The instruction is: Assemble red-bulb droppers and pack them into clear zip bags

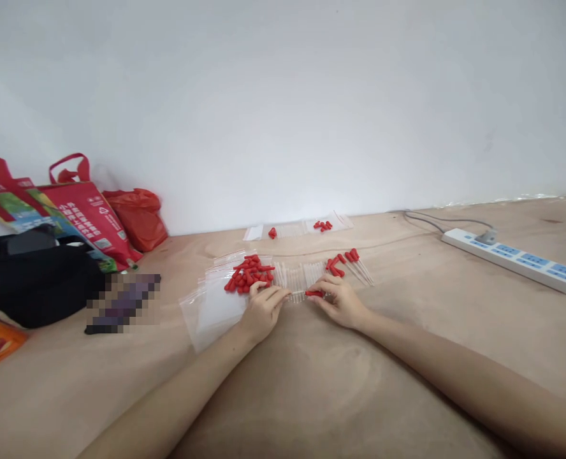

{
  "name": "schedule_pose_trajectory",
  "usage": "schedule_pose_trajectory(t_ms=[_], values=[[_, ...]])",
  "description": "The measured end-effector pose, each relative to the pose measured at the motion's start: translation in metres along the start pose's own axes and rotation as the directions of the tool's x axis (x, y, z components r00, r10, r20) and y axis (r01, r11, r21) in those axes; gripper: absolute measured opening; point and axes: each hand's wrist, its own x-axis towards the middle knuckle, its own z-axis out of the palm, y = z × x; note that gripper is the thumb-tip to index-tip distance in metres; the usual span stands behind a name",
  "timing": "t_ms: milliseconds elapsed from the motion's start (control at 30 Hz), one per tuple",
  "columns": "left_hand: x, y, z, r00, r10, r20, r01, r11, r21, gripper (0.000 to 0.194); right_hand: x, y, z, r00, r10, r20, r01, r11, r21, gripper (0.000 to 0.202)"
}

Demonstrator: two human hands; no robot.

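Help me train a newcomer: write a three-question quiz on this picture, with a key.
1. True or false: the right hand holds a red piece.
2. What does the red pile rest on? A) the cable B) clear bags C) a red bag
3. Fill in: a plug sits in the ____.

Key: 1. True. 2. B. 3. Power strip.
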Motion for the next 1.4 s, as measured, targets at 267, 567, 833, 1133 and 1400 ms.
schedule_pose_trajectory(t_ms=[267, 567, 833, 1133, 1400], values=[[0.002, 0.004, -0.001, 0.999, -0.013, 0.045, 0.012, 1.000, 0.020, 0.025, 0.000, -0.004, -0.002, 1.000, 0.002, 0.003, -0.003, 0.998, 0.069, 0.009], [0.000, 0.002, 0.000, 0.995, 0.022, 0.092, -0.024, 0.999, 0.022, 0.028, -0.001, -0.002, 0.001, 1.000, -0.006, 0.016, 0.004, 0.993, 0.118, 0.014], [0.001, 0.003, 0.001, 0.992, 0.068, 0.108, -0.067, 0.998, -0.013, 0.032, -0.003, -0.002, -0.001, 0.998, -0.065, -0.006, 0.065, 0.987, 0.146, 0.015], [-0.002, 0.010, 0.001, 0.988, 0.070, 0.139, -0.078, 0.996, 0.051, 0.033, -0.005, 0.001, 0.000, 0.989, -0.141, 0.038, 0.142, 0.989, -0.030, 0.016], [0.000, 0.017, 0.000, 0.991, 0.073, 0.110, -0.075, 0.997, 0.011, 0.030, -0.003, -0.001, -0.001, 0.976, -0.159, 0.151, 0.178, 0.976, -0.124, 0.014]])
